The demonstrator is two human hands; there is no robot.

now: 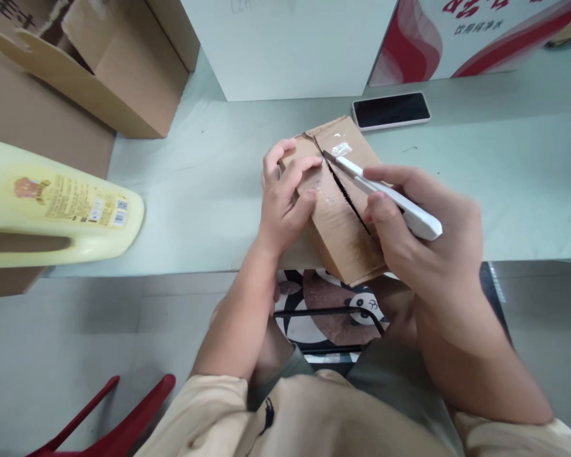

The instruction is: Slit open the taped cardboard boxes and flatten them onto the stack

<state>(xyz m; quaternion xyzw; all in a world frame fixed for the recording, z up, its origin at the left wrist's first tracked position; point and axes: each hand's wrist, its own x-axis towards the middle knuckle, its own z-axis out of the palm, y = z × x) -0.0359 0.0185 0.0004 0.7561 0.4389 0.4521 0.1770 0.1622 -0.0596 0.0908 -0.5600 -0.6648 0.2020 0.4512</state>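
One small brown cardboard box (334,223) at the near edge of the pale green worktop (209,203), your left hand (286,204) clasping its left side, your right hand (435,251) gripping one slim white utility knife (355,173), blade (330,155) at the split seam (349,200), one black-screened phone (391,110) beyond.

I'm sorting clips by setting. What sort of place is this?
Likely an indoor workroom or storeroom, though a home isn't ruled out: a pale green table bears a brown cardboard box and a red-and-white drinking-water carton, above a tiled floor.
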